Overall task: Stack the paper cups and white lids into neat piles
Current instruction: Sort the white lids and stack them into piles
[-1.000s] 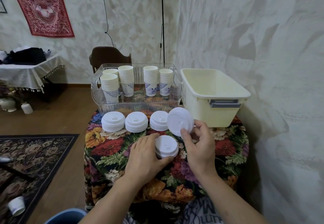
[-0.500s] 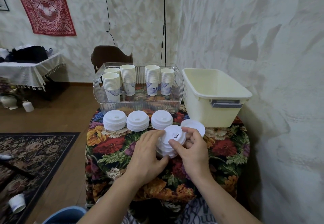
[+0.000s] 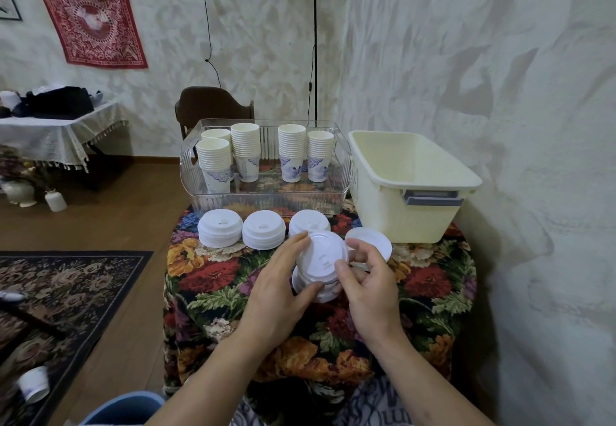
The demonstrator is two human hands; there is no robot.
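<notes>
A short stack of white lids point(image 3: 321, 264) is lifted off the floral cloth and tilted between both hands. My left hand point(image 3: 280, 285) grips its left side and underside. My right hand point(image 3: 366, 282) holds its right edge with thumb on top. Three other lid piles point(image 3: 220, 232) point(image 3: 263, 234) point(image 3: 308, 222) stand in a row behind, and a single lid point(image 3: 375, 244) lies to the right. Several stacks of paper cups point(image 3: 246, 150) stand in a clear tray point(image 3: 266, 199).
A cream plastic bin point(image 3: 410, 189) stands at the back right against the wall. The small table has a floral cloth point(image 3: 216, 279). A chair point(image 3: 213, 105) is behind the tray. A loose cup point(image 3: 33, 384) lies on the rug, and a blue bucket rim point(image 3: 123, 409) is at bottom left.
My right hand set the single lid down at the right, then joined my left hand on the front lid stack. The stack has been raised and tilted.
</notes>
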